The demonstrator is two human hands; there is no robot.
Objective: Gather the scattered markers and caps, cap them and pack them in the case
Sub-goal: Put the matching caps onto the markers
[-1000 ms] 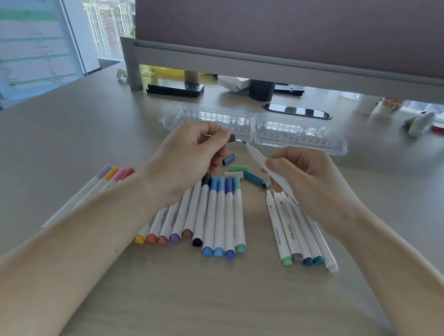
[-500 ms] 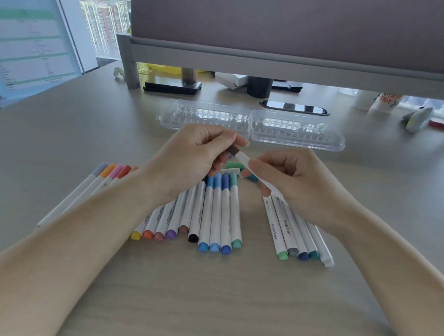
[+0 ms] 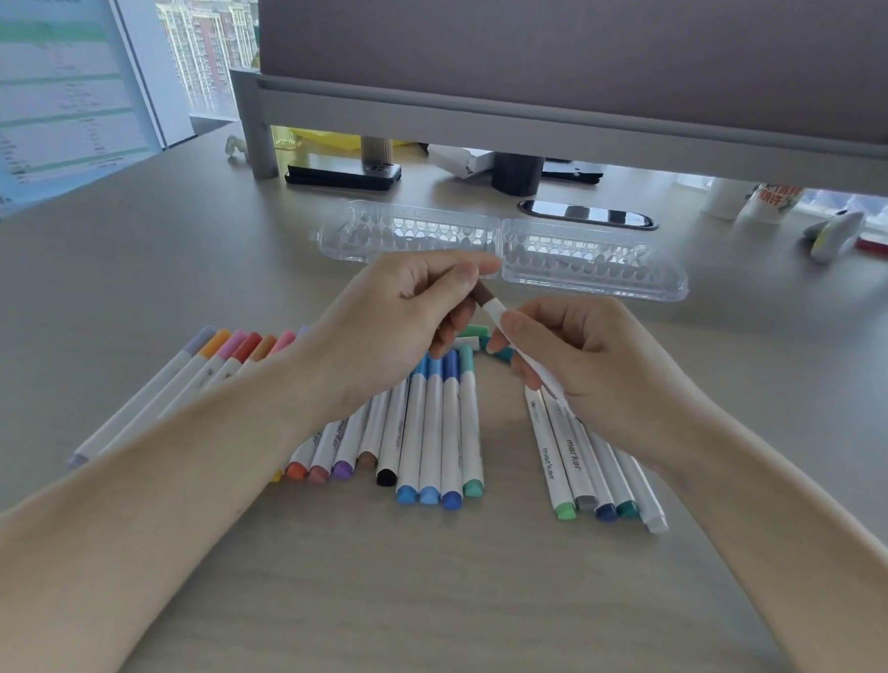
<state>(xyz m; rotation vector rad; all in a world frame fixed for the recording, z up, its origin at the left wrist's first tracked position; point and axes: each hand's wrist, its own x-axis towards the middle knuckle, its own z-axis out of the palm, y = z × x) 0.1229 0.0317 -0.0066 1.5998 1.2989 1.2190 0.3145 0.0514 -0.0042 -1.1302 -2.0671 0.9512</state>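
Desk: capped markers lie in rows, nearest.
Right hand: fingers curled round white marker.
Left hand: fingertips pinch brown cap on it.
Case: open, beyond hands.

The left forearm and right forearm are bare as far as the view reaches. The left hand and right hand are bare too, with short, plain fingernails.

A brown cap on the white marker — clear case open behind.
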